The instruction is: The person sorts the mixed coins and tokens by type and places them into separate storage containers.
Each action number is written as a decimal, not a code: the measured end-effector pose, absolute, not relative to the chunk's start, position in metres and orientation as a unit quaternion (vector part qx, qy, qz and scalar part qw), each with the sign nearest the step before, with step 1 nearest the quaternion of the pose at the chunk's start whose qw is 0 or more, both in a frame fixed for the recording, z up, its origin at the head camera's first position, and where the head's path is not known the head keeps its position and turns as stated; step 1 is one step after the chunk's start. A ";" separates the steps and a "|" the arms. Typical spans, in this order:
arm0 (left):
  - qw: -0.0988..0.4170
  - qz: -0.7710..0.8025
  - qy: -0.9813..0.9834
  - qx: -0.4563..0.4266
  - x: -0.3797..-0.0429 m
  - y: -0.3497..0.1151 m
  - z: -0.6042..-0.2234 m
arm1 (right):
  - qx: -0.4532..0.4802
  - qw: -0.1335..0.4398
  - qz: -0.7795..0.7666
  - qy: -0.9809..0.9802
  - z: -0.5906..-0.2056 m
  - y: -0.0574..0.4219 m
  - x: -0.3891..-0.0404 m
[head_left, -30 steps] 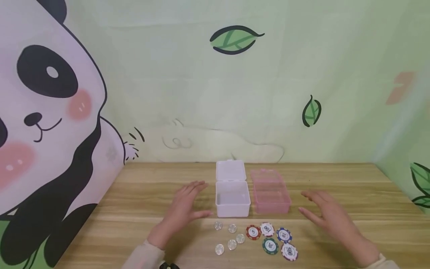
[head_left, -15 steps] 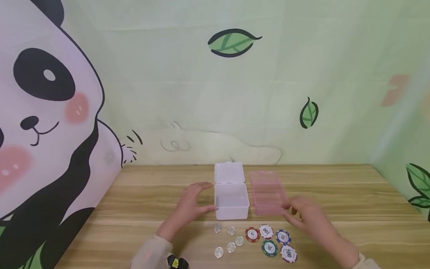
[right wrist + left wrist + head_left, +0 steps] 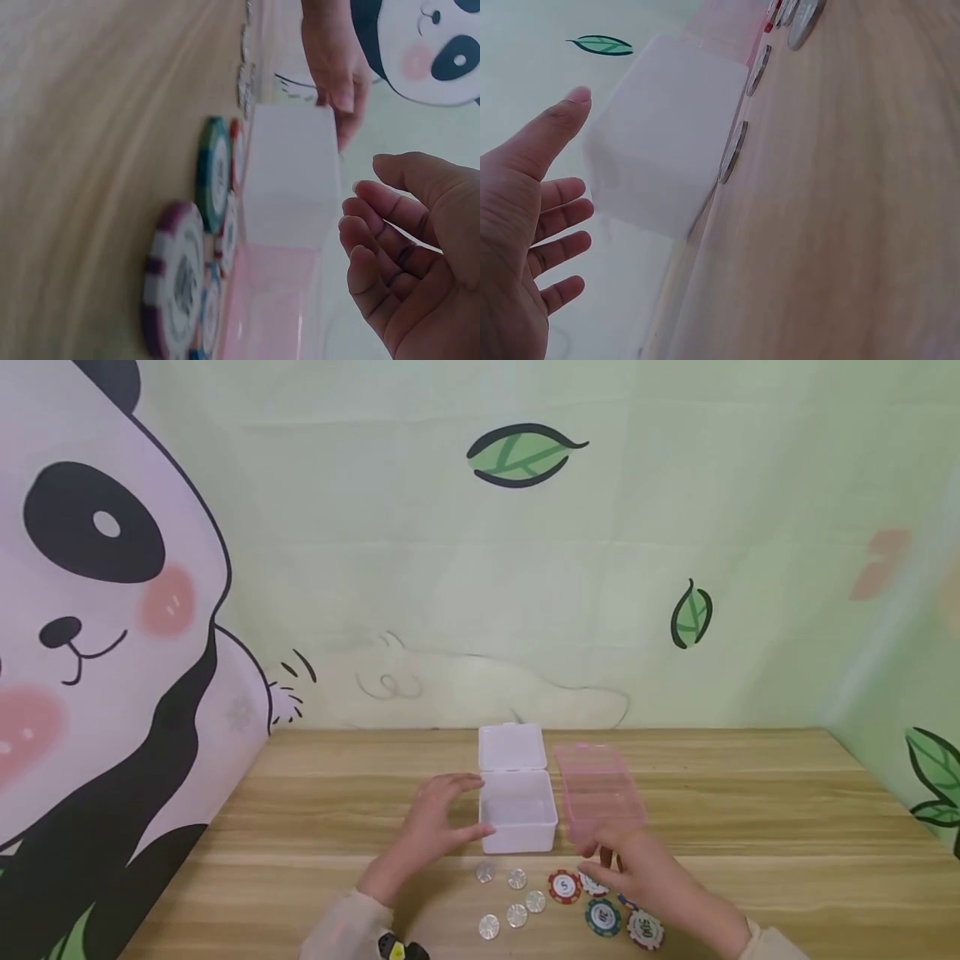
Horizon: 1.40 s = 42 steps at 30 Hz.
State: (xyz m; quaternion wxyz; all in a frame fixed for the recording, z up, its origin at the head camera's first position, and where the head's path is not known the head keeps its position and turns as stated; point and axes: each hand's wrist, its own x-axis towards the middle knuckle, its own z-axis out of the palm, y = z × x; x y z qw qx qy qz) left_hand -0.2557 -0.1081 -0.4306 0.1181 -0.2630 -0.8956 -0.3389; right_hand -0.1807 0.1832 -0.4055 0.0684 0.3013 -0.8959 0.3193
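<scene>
My left hand is beside a white plastic box with its lid tipped back. Thumb and fingertips overlap the box's left edge; whether they touch it I cannot tell. Over the poker chips, in front of a see-through pink box, is my right hand, its fingers loosely bent around nothing. Beneath it, a red chip, a green chip and a purple-edged chip show. A red-and-white chip is partly covered, and a blue chip is mostly hidden in the head view.
Several silvery coins lie flat in front of the white box, left of the chips. The wooden table runs back to a printed cloth wall with a panda at the left.
My right hand has moved left from beside the pink box to above the chips. The left hand has shifted slightly right, up to the white box's edge. Boxes, coins and chips stay in place.
</scene>
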 end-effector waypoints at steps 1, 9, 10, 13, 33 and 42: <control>0.120 -0.336 -0.896 -0.264 -0.256 -0.108 -0.431 | 0.309 0.065 0.320 -0.893 -0.407 0.181 -0.181; 0.128 -0.341 -0.893 -0.266 -0.258 -0.109 -0.435 | 0.362 0.029 0.302 -0.882 -0.411 0.166 -0.185; 0.128 -0.342 -0.892 -0.265 -0.258 -0.109 -0.436 | 0.361 0.023 0.299 -0.883 -0.411 0.165 -0.186; 0.130 -0.346 -0.890 -0.266 -0.258 -0.109 -0.438 | 0.351 -0.003 0.296 -0.888 -0.408 0.161 -0.187; 0.122 -0.362 -0.889 -0.254 -0.258 -0.108 -0.438 | 0.389 -0.010 0.194 -0.901 -0.412 0.137 -0.197; 0.121 -0.372 -0.885 -0.252 -0.258 -0.109 -0.439 | 0.388 -0.020 0.179 -0.904 -0.416 0.130 -0.194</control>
